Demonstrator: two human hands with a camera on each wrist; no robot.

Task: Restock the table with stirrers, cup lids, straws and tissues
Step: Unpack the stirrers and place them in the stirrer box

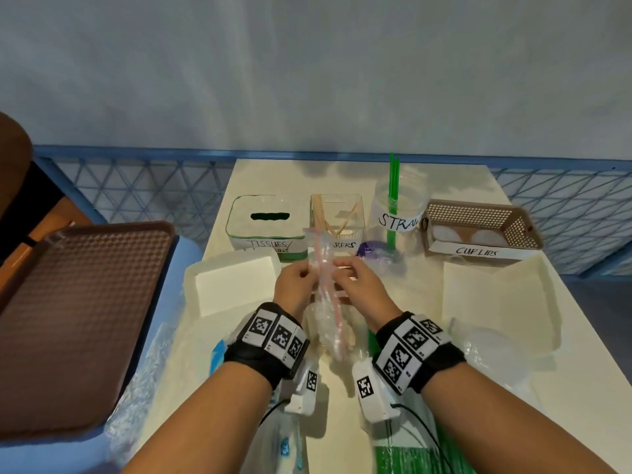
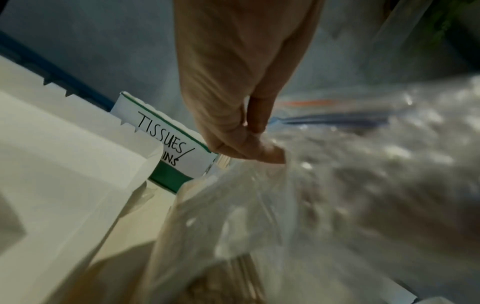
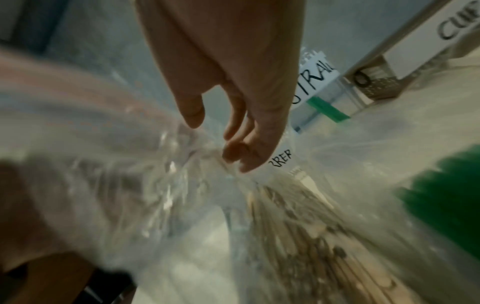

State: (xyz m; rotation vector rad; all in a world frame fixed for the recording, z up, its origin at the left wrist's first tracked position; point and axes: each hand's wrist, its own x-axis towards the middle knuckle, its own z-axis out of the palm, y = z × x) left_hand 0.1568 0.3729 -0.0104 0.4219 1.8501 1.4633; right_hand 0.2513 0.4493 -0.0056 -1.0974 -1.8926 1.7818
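stirrers first: we've got the zip bag (image 1: 325, 302) of wooden stirrers (image 3: 311, 236) up in both hands over the table (image 1: 376, 169), just in front of the stirrer box (image 1: 337, 220), which holds only a few sticks.

left to right: brown tray (image 1: 75, 316) off the table's left side. white foam tray (image 1: 236, 282) near the left edge, tissue box (image 1: 266, 224) w/ its "tissues" label right behind it. our left hand (image 1: 294, 285) pinches 1 side of the bag's mouth, thumb & fingertips curled onto the plastic; left wrist view confirms the pinch at the film edge. right hand (image 1: 359, 282) takes the other side, fingers (image 3: 239, 148) bent down onto the plastic, thumb apart from them; looks like a light hold, tho blur keeps us from saying how firm. then the straw jar (image 1: 396, 213) w/ 2 green straws, the cup lid basket (image 1: 478, 227) w/ a couple lids in the bottom, and another white tray (image 1: 496, 302) nr the right edge.

step in hand, as we judge it: opening the zip seal on the stirrer bag. seal strip shows red/blue in the left wrist view; can't tell if it's parted yet.

next move needs both pinches pulling apart across the seal, then 1 hand free to draw a bunch out & stand it in the box. straws, lids, tissues all seem yet to do.
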